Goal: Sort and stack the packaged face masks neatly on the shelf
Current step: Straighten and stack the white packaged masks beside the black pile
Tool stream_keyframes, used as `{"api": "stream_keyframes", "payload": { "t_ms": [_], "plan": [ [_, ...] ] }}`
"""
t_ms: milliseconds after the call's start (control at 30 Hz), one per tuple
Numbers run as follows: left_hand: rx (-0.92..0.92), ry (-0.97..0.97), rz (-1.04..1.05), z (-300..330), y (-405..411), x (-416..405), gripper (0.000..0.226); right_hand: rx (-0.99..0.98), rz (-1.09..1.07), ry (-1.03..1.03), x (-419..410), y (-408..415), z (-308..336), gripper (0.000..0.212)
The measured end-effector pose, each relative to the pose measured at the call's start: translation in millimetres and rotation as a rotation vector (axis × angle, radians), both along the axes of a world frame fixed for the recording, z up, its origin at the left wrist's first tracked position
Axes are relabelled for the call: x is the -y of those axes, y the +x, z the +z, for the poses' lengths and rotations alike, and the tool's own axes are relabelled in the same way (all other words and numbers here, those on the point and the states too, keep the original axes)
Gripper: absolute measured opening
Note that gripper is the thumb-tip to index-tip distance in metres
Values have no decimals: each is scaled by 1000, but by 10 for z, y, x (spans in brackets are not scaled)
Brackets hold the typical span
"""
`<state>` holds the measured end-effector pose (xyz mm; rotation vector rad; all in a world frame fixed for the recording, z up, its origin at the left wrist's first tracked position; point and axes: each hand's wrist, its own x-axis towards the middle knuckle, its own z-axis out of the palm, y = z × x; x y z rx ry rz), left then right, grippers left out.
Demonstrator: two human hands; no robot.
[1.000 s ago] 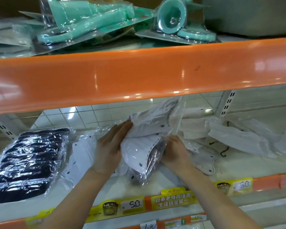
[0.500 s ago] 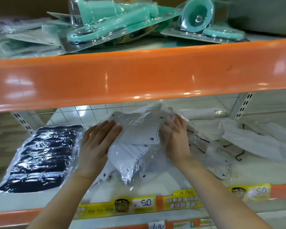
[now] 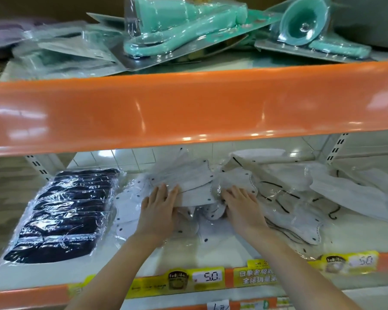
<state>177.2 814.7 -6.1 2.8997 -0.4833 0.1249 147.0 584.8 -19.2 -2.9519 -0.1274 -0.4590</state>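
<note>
Fingers point(image 3: 166, 193) laid straight and close together on both hands, pressing flat, gripping nothing; left hand point(image 3: 159, 211) and right hand point(image 3: 242, 209) on the white packs point(image 3: 188, 186); lifted and tilted a second ago, now down mid-shelf point(image 3: 222, 249) on the white heap; probably squaring the pile; black packs point(image 3: 61, 215) stacked at left; loose masks point(image 3: 345, 193) waiting at right.

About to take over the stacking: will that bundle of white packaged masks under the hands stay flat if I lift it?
Probably not: the white mask packs are thin and already fan apart, so likely floppy. Their glossy wrap looks slippery, so they may slide. Both the left hand and right hand press them flat.
</note>
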Motion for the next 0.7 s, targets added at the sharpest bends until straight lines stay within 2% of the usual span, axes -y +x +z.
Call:
{"api": "stream_keyframes", "payload": {
  "t_ms": [133,233,367,567,633,700],
  "plan": [
    [-150,-3,-135,-48,99,75,59,67,-84,-43,-7,17,33,44],
    [-197,-150,-220,-19,199,69,57,174,-92,-75,57,-7,66,30],
    [-270,-366,-206,158,380,19,51,392,-84,-34,119,-71,189,31],
    [-321,-435,-230,257,304,-72,44,657,11,-65,7,-110,388,12],
    [-300,-505,-255,290,226,-110,51,702,41,-51,-77,-114,457,10],
    [-230,-550,-324,352,100,-156,77,721,59,-28,-175,-115,549,10]
  ]
}}
